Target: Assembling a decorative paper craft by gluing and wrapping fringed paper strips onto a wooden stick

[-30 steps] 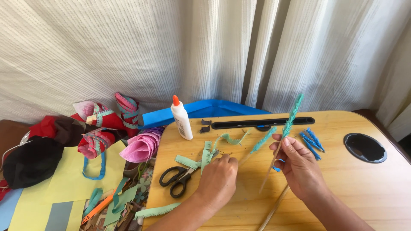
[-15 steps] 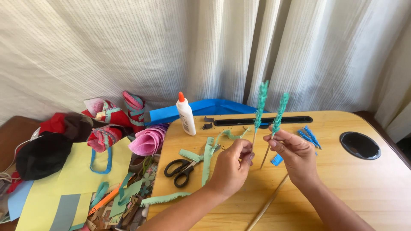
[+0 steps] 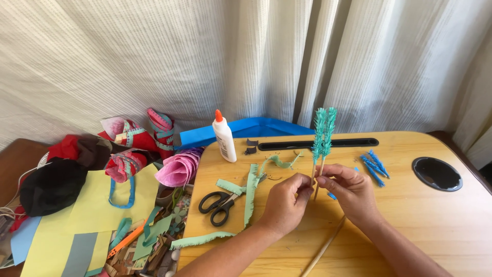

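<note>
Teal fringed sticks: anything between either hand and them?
No. The left hand and right hand each already pinch a teal fringed stick near its base, upright and side by side. Scissors and glue bottle lie off to the left.

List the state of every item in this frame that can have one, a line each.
left hand: pinching one teal fringed stick
right hand: pinching the other stick
teal fringed sticks: upright, side by side
scissors: lying flat, blades shut
glue bottle: upright, orange cap on
bare wooden stick: lying on the table
green fringed paper strips: loose, flat
</note>
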